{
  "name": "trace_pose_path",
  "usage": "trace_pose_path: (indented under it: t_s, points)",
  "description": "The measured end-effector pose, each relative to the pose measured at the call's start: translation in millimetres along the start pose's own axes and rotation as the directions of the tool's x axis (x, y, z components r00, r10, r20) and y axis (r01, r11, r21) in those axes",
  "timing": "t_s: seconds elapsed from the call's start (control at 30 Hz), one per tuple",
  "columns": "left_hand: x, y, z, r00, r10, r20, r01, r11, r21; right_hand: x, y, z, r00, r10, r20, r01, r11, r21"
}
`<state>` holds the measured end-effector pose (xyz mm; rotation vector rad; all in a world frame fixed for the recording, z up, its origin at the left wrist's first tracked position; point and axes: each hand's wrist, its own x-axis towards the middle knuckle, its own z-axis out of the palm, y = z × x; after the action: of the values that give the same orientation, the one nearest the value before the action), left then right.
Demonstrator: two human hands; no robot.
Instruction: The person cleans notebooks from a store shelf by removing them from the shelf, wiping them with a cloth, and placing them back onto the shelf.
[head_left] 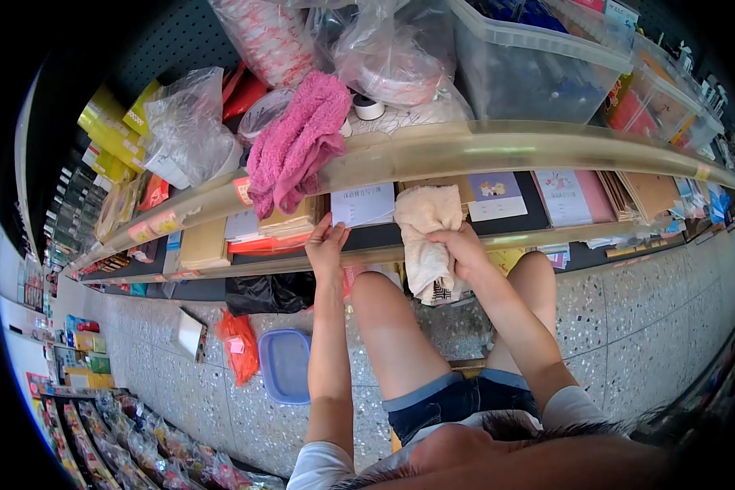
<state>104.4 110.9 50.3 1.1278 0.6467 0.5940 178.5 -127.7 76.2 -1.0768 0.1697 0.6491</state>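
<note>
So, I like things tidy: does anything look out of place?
Yes: a pink towel hangs over the upper shelf's edge, not folded away, and a crumpled red bag lies on the floor beside the blue basin, perhaps dropped.

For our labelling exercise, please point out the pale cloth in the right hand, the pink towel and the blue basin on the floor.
Pale cloth (427, 211): head view, on its upper folded part.
Pink towel (300, 140): head view, on its bunched middle.
Blue basin (287, 365): head view, on its bare inner bottom.
</note>
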Motion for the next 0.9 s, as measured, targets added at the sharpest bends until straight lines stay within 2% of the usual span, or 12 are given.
trace_pose_path:
  t_s: [0.2, 0.4, 0.5, 0.57, 0.9]
  points:
    - [7, -7, -1, 0.999, 0.052, -0.002, -0.052, 0.998, -0.022, -15, -3, -1, 1.0, -0.013, -0.017, 0.013, 0.999, 0.034]
    - [8, -12, 5, 0.994, 0.063, -0.087, -0.069, 0.995, -0.066, -24, 0, -13, 1.0, -0.016, -0.013, 0.017, 0.998, 0.067]
    - [9, -18, 10, 0.988, 0.124, -0.095, -0.135, 0.983, -0.127, -34, 3, -20, 1.0, -0.007, -0.024, 0.009, 0.994, 0.105]
    - [9, -16, 14, 0.988, 0.097, -0.117, -0.111, 0.986, -0.123, -41, 5, -28, 1.0, 0.01, 0.006, -0.011, 0.988, 0.156]
    - [8, -14, 20, 0.979, 0.092, -0.184, -0.107, 0.992, -0.07, -68, 2, -65, 0.997, -0.005, -0.075, 0.022, 0.974, 0.227]
